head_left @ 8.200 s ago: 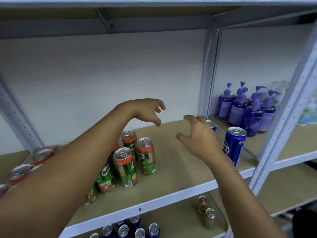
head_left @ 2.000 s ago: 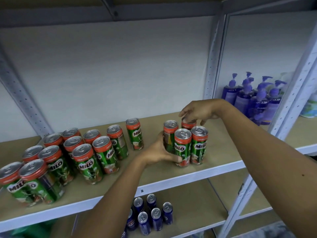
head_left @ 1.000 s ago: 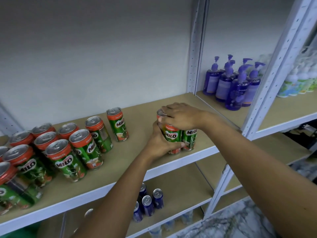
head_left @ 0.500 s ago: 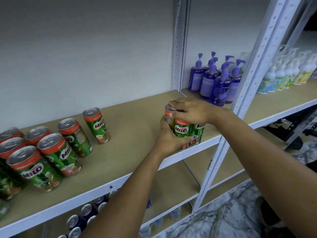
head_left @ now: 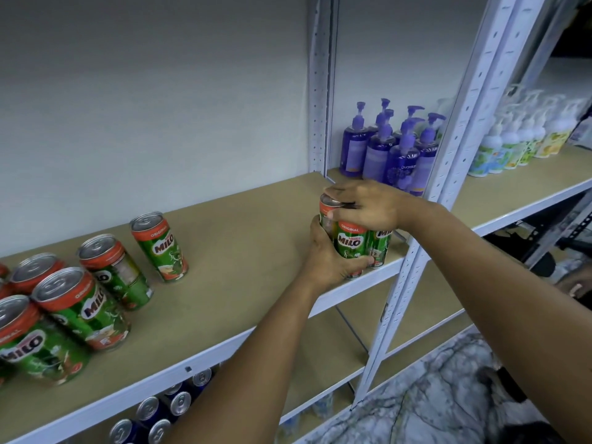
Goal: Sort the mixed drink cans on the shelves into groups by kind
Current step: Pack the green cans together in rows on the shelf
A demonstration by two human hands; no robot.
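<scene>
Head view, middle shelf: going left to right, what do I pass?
Packed group of Milo cans → lone Milo can → bare shelf board → Milo cluster gripped by left hand and right hand → purple pump bottles → pale pump bottles.

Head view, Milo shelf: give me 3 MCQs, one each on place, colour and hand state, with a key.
1. Where is the gripped cluster of Milo cans?
A. right front end of the shelf
B. lower shelf
C. beside the white bottles

2. What colour are the pump bottles behind the hands?
A. green
B. purple
C. red

3. What is the right hand doing?
A. hanging idle
B. pointing
C. curled over the can tops

Key: A, near the upright post; B, purple bodies and pumps; C, while the left hand wraps the cluster's side.
</scene>
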